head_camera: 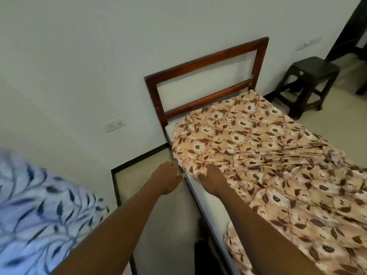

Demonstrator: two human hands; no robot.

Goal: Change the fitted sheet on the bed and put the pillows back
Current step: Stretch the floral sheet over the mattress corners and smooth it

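The floral fitted sheet (258,147), light and limp, lies rumpled over the mattress (212,213), best taken at its hem, where the right grip (210,180) hides its fingers, hold unclear, left grip (166,178) open beside

The peach cloth fitted sheet (268,147) carries cream flowers and dark brown leaves on thin vines. The bare mattress (208,207) is plain white, the wooden slatted headboard (200,62) reddish brown. The pale blue-white bedding (35,205) shows dark navy leaves. The square plastic stool (309,82) is near black.
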